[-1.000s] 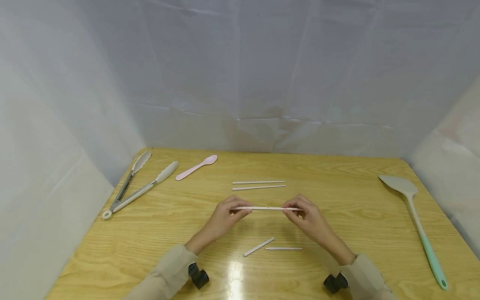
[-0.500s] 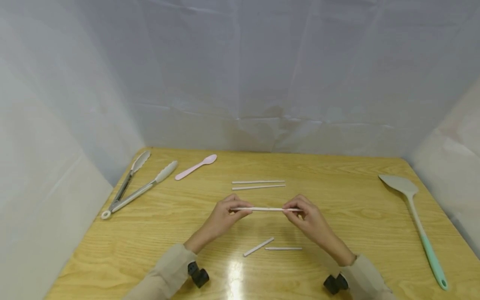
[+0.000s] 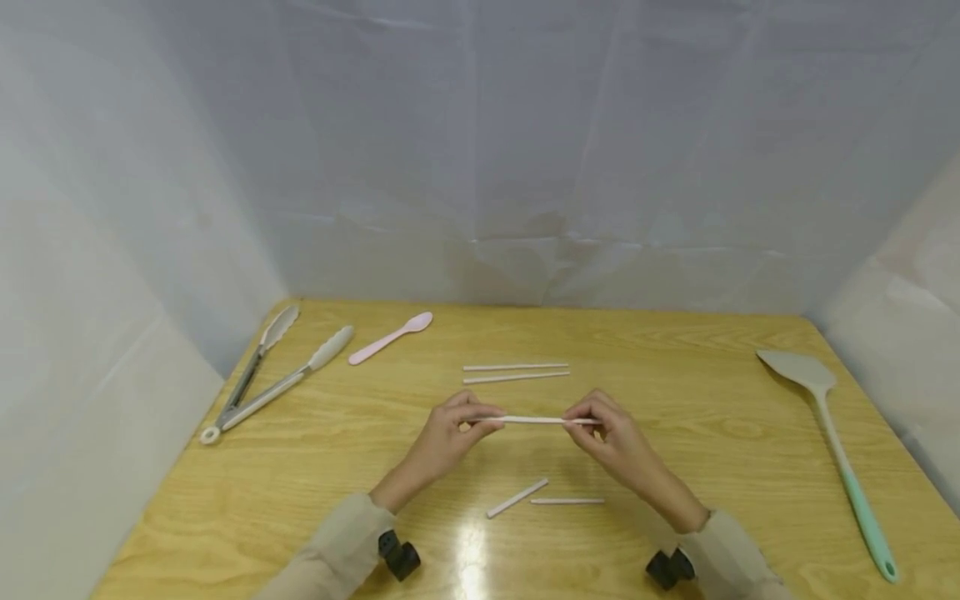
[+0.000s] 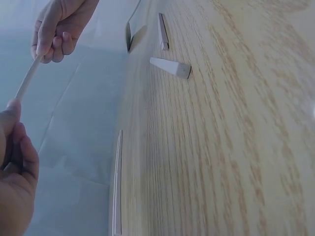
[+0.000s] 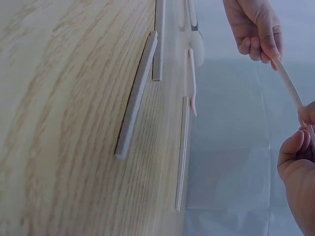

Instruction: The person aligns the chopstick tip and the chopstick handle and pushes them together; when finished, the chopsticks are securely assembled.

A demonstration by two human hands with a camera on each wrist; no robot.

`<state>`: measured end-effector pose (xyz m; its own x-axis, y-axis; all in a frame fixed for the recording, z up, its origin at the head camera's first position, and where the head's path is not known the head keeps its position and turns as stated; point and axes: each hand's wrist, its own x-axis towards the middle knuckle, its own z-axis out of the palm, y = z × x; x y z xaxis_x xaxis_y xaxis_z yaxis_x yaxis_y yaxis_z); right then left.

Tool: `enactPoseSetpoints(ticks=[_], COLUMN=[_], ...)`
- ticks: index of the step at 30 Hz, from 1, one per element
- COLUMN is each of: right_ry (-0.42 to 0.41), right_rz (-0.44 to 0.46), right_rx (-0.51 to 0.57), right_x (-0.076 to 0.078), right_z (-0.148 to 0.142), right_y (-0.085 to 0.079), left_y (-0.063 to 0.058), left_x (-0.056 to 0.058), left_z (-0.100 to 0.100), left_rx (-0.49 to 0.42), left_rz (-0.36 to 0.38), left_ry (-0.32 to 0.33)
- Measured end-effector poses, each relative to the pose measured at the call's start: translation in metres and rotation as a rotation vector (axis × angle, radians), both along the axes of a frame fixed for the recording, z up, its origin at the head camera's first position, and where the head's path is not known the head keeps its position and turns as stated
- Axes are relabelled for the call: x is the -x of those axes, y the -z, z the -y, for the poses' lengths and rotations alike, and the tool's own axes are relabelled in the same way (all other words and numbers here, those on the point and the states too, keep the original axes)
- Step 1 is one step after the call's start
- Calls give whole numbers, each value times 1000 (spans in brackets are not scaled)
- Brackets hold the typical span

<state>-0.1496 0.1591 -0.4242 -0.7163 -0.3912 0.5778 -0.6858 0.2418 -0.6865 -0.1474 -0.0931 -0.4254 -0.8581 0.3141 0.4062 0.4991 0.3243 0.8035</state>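
My left hand (image 3: pixel 442 433) and right hand (image 3: pixel 618 437) pinch a thin, pale chopstick (image 3: pixel 532 420), one towards each end, between thumb and fingers. It lies level across the head view, held above the table, and its outer ends are partly hidden by the fingers. In the left wrist view the bare middle of the chopstick (image 4: pixel 28 78) runs between both hands. Nearer my body, two short pale stick pieces lie on the wood: a slanted piece (image 3: pixel 517 497) and a straight piece (image 3: pixel 567 502). Beyond my hands, two longer chopsticks (image 3: pixel 516 367) lie side by side.
On the wooden table (image 3: pixel 705 375), opened metal tongs (image 3: pixel 262 400) lie at the left and a pink spoon (image 3: pixel 392 338) at the back left. A spatula (image 3: pixel 832 433) with a green handle lies at the right. Pale sheeting (image 3: pixel 480 150) surrounds the back and sides.
Both hands keep their pinch on the chopstick, and the right hand has shifted very slightly left. A small mark near the stick's middle, visible earlier, no longer shows.
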Motion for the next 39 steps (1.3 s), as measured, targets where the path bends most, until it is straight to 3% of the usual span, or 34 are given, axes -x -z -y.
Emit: enactPoseSetpoints(ticks=[11, 18, 26, 39], right_ry=[56, 44, 55, 32], right_rz=[-25, -1, 16, -39], right_rx=[-43, -40, -69, -77], right_x=[-2, -4, -3, 5], right_z=[5, 8, 4, 2], right_y=[3, 4, 8, 0], left_y=[2, -10, 6, 3], left_x=[-3, -11, -5, 1], left_z=[1, 1, 5, 5], left_rx=[10, 20, 35, 38], left_rz=[-14, -24, 27, 45], left_ry=[4, -10, 6, -27])
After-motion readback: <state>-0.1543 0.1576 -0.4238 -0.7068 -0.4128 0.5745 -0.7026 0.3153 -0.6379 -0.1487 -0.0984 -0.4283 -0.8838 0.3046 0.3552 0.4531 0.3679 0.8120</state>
